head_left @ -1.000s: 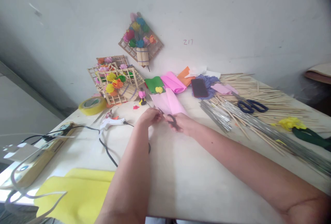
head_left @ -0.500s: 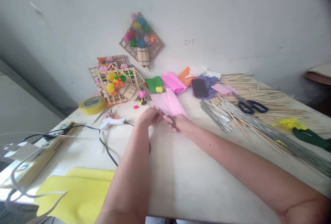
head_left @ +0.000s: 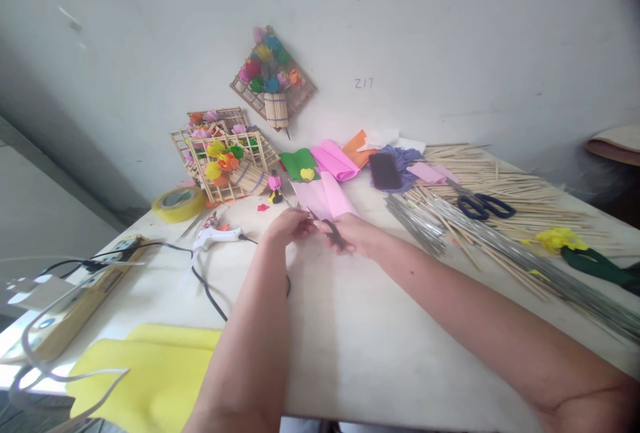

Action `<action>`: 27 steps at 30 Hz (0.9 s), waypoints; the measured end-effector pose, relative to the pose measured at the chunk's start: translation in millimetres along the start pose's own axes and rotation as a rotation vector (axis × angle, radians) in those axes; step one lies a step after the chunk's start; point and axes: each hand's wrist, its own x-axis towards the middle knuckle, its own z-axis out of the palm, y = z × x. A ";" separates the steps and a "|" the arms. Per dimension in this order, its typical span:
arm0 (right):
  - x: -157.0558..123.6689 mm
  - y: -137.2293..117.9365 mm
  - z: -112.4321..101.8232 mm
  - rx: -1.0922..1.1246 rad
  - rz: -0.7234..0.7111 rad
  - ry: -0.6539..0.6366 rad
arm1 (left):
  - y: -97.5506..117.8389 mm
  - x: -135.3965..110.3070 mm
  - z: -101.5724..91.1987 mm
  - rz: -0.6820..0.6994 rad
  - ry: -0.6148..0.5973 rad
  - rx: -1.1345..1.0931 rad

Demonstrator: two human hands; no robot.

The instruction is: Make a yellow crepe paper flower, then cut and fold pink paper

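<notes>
My right hand (head_left: 354,235) grips a small pair of scissors (head_left: 332,230) by the dark handles, blades pointing away and to the left. Close beside the blades, my left hand (head_left: 290,225) is closed, its fingertips pinched together; what they hold is too small and hidden to make out. Just beyond both hands lies a light pink sheet (head_left: 338,197), partly rolled over. A small pink flower on a black and yellow base (head_left: 275,187) stands past my left hand, with red scraps (head_left: 263,207) near it.
Left are a white glue gun (head_left: 217,238) with its cord, a tape roll (head_left: 179,204), a power strip (head_left: 65,313) and yellow sheets (head_left: 145,373). Flower-decorated stick frames (head_left: 225,153) lean behind. Right are a phone (head_left: 385,171), wires (head_left: 420,223), sticks (head_left: 500,166) and larger scissors (head_left: 485,206).
My right hand and the scissors handles have shifted slightly, with the hand turned a little. My left hand stays nearly in place. The whole view has moved a touch.
</notes>
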 end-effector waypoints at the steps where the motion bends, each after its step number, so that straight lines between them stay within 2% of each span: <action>1: -0.1 -2.0 -0.4 -0.009 0.005 -0.002 | -0.3 0.4 -0.3 0.010 -0.008 0.001; 6: 5.1 -4.6 -4.0 0.014 0.016 -0.025 | -1.3 1.0 0.1 0.054 -0.010 -0.026; 12: 14.3 4.1 -8.0 0.088 0.020 -0.060 | -2.9 3.5 -0.4 0.076 -0.040 -0.057; 27: 26.9 14.6 -4.8 0.123 0.022 -0.087 | -4.9 5.3 -4.0 0.093 -0.064 -0.037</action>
